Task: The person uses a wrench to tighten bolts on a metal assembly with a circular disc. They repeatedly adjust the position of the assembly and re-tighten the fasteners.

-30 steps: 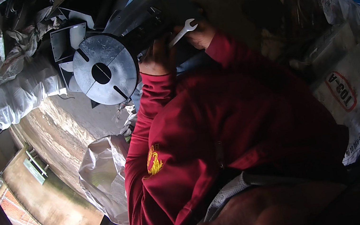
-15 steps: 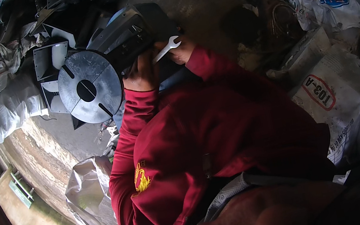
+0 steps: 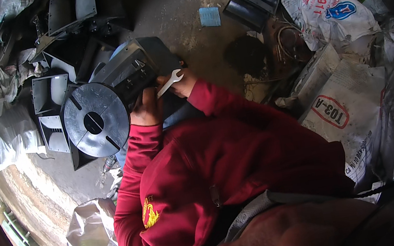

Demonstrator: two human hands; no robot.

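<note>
I have my left hand [image 3: 147, 108] pressed flat against the near side of the dark metal housing [image 3: 132, 71], fingers spread and gripping nothing; I judge it sits there to steady the piece while the other hand works. My right hand [image 3: 184, 84] is closed round the handle of a silver open-ended wrench [image 3: 170, 82], whose jaw end points away from the wrist toward the housing's edge, just beside my left fingers; whether the jaw sits on a bolt I cannot tell, since the fitting is hidden behind my knuckles. Left of my left hand, touching the housing, stands a round grey metal disc [image 3: 94, 121] with a centre hole and slots, turned to face me; probably the housing lies on its side on the concrete floor [image 3: 176, 5] so that the fasteners come within reach. Beyond my right hand lie printed white sacks [image 3: 329, 5]; farther left, more grey metal boxes [image 3: 49, 93].
</note>
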